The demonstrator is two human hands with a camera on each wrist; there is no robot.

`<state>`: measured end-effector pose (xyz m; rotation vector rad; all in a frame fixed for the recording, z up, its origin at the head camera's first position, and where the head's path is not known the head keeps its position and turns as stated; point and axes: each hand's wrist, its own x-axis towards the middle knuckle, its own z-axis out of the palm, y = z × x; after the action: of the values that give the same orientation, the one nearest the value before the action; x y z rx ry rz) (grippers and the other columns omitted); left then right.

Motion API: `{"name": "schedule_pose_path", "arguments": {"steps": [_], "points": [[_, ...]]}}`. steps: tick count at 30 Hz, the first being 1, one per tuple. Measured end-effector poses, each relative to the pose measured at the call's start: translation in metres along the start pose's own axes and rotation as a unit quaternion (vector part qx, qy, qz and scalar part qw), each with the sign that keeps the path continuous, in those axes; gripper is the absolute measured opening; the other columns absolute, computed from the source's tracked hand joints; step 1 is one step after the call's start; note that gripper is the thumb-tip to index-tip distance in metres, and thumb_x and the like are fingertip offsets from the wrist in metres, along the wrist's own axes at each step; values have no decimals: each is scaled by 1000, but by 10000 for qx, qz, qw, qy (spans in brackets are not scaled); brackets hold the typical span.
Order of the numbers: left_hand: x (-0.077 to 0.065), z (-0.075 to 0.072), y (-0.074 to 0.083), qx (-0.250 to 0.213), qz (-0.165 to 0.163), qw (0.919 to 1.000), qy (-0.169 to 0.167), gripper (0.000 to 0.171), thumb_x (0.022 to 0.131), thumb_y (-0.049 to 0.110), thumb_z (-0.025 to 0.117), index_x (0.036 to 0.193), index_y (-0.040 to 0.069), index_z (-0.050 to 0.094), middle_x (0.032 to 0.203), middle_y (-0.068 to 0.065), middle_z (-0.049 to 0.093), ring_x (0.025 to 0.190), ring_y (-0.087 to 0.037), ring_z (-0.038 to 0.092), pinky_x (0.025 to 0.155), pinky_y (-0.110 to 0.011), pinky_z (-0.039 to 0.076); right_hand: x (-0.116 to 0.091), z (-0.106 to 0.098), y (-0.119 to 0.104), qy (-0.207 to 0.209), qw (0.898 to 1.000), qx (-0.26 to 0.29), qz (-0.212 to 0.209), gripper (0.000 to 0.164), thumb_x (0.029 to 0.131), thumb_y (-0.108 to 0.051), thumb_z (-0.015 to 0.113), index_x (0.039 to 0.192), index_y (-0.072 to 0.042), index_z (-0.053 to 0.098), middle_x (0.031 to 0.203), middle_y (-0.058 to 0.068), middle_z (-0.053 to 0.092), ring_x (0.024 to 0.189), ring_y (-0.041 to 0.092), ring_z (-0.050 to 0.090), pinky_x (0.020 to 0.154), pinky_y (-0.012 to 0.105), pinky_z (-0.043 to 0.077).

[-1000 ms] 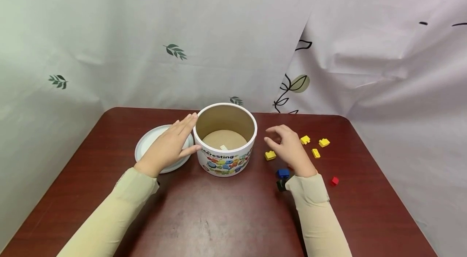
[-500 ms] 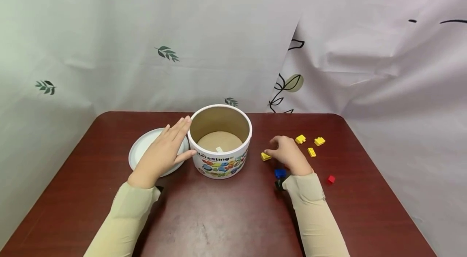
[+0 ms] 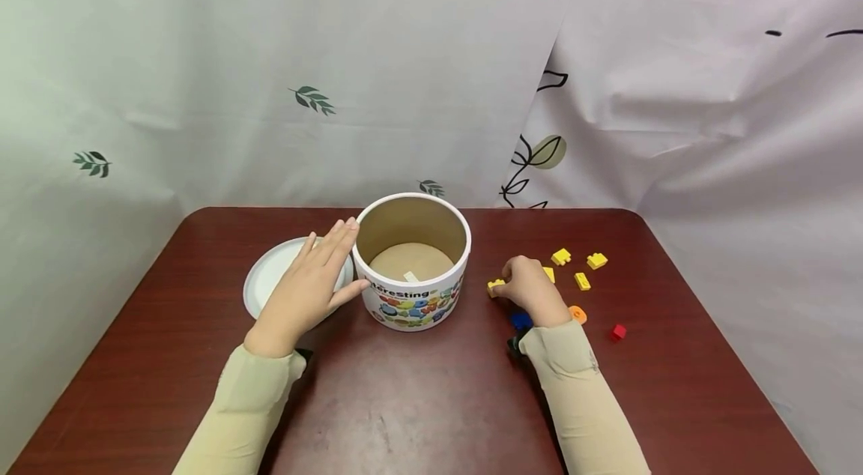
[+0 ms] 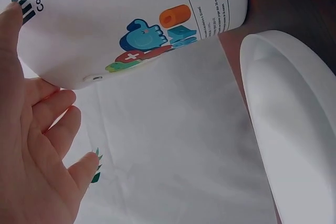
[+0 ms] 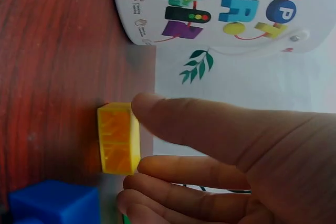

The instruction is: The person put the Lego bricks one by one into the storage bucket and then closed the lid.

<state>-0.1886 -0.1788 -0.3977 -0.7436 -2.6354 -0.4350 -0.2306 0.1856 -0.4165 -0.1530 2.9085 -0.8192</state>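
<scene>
On the dark red wooden table (image 3: 418,400), just right of the round white cardboard tub with colourful printed lettering (image 3: 413,288), lies a small yellow plastic building brick (image 3: 495,286). The right hand (image 3: 531,289) rests over it with fingers curled, thumb and fingertips closing on the brick; in the right wrist view the thumb (image 5: 210,124) lies along the brick's upper side and the fingers sit just beside its lower edge, while the brick (image 5: 119,138) sits flat on the wood. Whether the grip is firm or only a touch cannot be told for certain, but the fingers pinch at it.

The left hand (image 3: 306,288) lies flat and relaxed with straight fingers against the tub's left wall, its thumb touching the printed side, the palm over the round white lid (image 3: 266,284) that lies on the table just left of the tub. The tub stands upright and uncovered, a small pale piece on its floor.

Right of the right hand lie more yellow bricks (image 3: 580,269); an orange piece (image 3: 577,314) sits just beside the wrist, a blue brick (image 3: 520,321) near the sleeve, and a red brick (image 3: 617,332) further right.
</scene>
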Motion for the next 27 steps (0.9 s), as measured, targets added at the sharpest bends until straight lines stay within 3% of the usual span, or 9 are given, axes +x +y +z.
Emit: {"name": "schedule_pose_path", "arguments": {"steps": [4, 17, 27], "points": [[0, 0, 1, 14, 17, 10000, 42, 86, 92, 43, 71, 157, 1, 33, 163, -15, 32, 152, -30, 27, 123, -54, 18, 0, 1, -1, -8, 10000, -45, 46, 27, 78, -15, 86, 88, 5, 72, 77, 10, 65, 66, 22, 56, 61, 33, 54], [-2, 2, 4, -79, -1, 10000, 57, 87, 92, 42, 71, 158, 1, 31, 164, -15, 31, 152, -30, 26, 124, -52, 17, 0, 3, 1, -65, 9999, -107, -77, 24, 81, -13, 83, 93, 6, 74, 81, 12, 67, 69, 23, 58, 67, 36, 57], [-1, 2, 4, -119, -56, 9999, 31, 88, 93, 42, 71, 159, 2, 28, 165, -14, 28, 153, -30, 25, 124, -52, 18, 0, 0, -3, 225, 9990, 175, -347, 29, 84, -11, 81, 105, 7, 72, 88, 16, 68, 69, 23, 60, 67, 37, 58]]}}
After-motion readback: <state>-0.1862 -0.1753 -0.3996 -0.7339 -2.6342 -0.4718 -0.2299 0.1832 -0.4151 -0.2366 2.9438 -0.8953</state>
